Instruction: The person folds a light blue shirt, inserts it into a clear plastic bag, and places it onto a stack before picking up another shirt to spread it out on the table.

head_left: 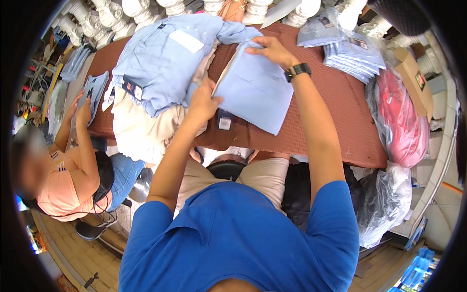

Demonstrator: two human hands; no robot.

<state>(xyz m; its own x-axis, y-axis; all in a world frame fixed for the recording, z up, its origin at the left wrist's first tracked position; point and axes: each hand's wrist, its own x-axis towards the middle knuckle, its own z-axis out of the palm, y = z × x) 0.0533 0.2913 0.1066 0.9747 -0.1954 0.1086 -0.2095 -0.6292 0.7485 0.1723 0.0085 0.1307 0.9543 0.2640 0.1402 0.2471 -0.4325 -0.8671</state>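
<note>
A light blue shirt [260, 87], folded into a flat panel, lies in front of me on the brown-covered table. A pale beige edge shows along its left side. My left hand [205, 101] is closed on that left edge. My right hand [272, 51] rests on the shirt's upper part, fingers spread and touching the cloth. Below my left hand a dark hang tag [224, 119] lies on the table by the shirt's lower left edge. Just left is a heap of light blue shirts [160, 63], with beige garments [141, 126] beneath, hanging over the table's front edge.
Plastic-wrapped folded blue shirts [352, 53] are stacked at the far right, near a bagged red garment [399, 112] and a cardboard box [413, 82]. White balusters [141, 12] line the table's back edge. At left another person [73, 180] sits handling a blue garment [97, 90].
</note>
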